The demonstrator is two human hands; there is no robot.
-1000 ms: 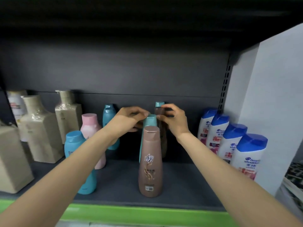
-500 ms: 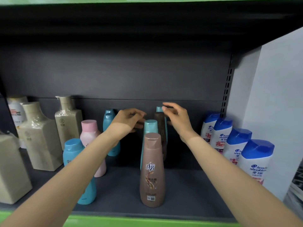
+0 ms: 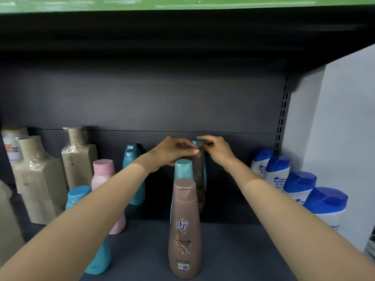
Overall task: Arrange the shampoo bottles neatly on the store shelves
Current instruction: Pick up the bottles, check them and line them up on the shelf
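Note:
A row of bottles runs front to back at the shelf's middle. First is a brown shampoo bottle [image 3: 184,230], then a teal bottle [image 3: 183,168], a dark brown bottle [image 3: 199,179] and a rear teal bottle [image 3: 196,142]. My left hand [image 3: 172,152] curls over the dark brown bottle's top, thumb on its cap. My right hand [image 3: 218,149] pinches the rear teal bottle's cap between forefinger and thumb. The two hands almost meet above the row.
Beige square bottles [image 3: 40,179] stand at the left, with a pink bottle [image 3: 103,173], two teal bottles [image 3: 132,159] and a light blue bottle [image 3: 97,260] beside my left arm. White blue-capped bottles [image 3: 300,185] line the right, against a white side panel [image 3: 334,138]. The dark shelf floor [image 3: 233,250] shows between.
Half a second ago both hands hovered loosely apart by the bottle tops. They have now come together and closed on the tops of the rear bottles.

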